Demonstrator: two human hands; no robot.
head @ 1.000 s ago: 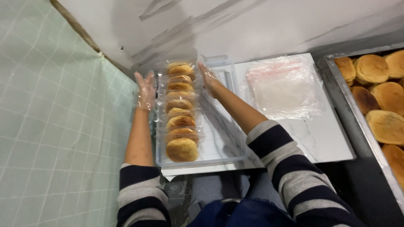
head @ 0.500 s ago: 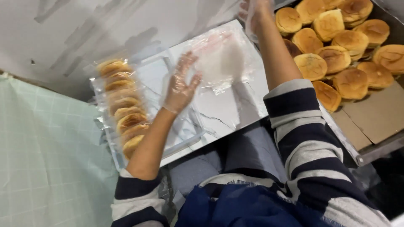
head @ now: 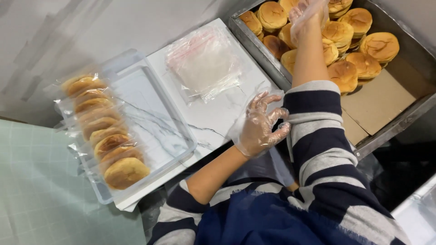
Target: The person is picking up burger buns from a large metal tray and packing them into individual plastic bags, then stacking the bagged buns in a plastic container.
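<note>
Round golden buns [head: 338,34] lie heaped in a metal tray [head: 254,43] at the far right of the scene, on a sheet of brown cardboard [head: 381,97] that lines the tray's floor. The right hand [head: 306,13], in a thin clear plastic glove, reaches into the heap at the top edge of the view; it is blurred and partly cut off, so I cannot tell how far its grip is open or whether it has hold of a bun. The left hand [head: 261,124], gloved the same way, hangs with fingers loosely spread and empty over the near edge of the white marbled worktop [head: 213,120], just beside the striped right sleeve [head: 318,131]. Left of the tray a stack of clear bags [head: 204,63] lies flat on the worktop. Further left stands a clear plastic bin [head: 159,113] with a row of bagged buns [head: 106,131] standing on edge along its left side.
</note>
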